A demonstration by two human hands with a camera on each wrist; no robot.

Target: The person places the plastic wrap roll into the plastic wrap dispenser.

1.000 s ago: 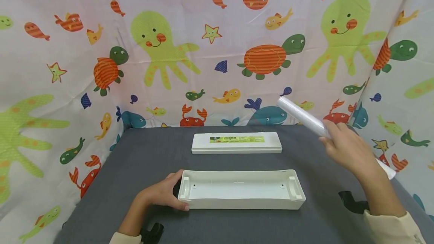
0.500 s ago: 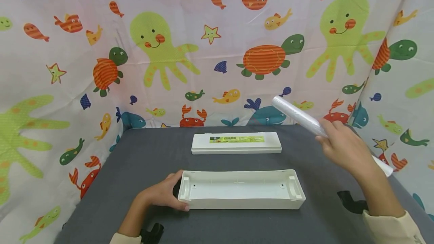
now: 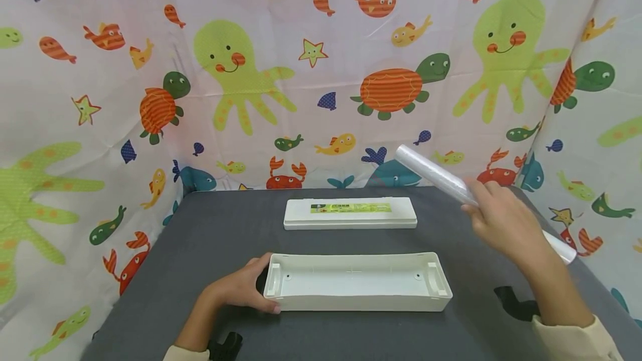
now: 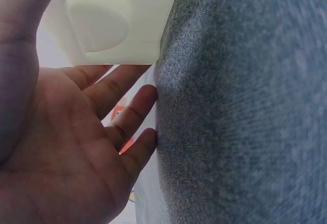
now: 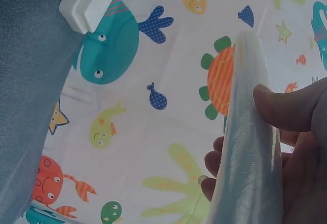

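A long white open-topped plastic box (image 3: 358, 302) sits on the grey table. My left hand (image 3: 243, 287) grips its left end, thumb at the front corner and index finger at the back one. In the left wrist view the lower fingers of the left hand (image 4: 76, 137) extend past the box end (image 4: 117, 29). Above the table on the right, my right hand (image 3: 506, 219) holds a roll of clear plastic wrap (image 3: 433, 172), tilted with its far end up to the left. The right wrist view shows thumb and fingers wrapped round the roll (image 5: 250, 147).
Behind the box lies a white lid-like case (image 3: 351, 220) with a yellow-green label. Grey cloth covers the table (image 3: 225, 227). A curtain (image 3: 321, 93) printed with sea animals hangs at the back and sides. Black straps (image 3: 516, 303) are at both wrists.
My right hand has moved a little to the left with the roll of plastic wrap. The left hand and the box have stayed in place.
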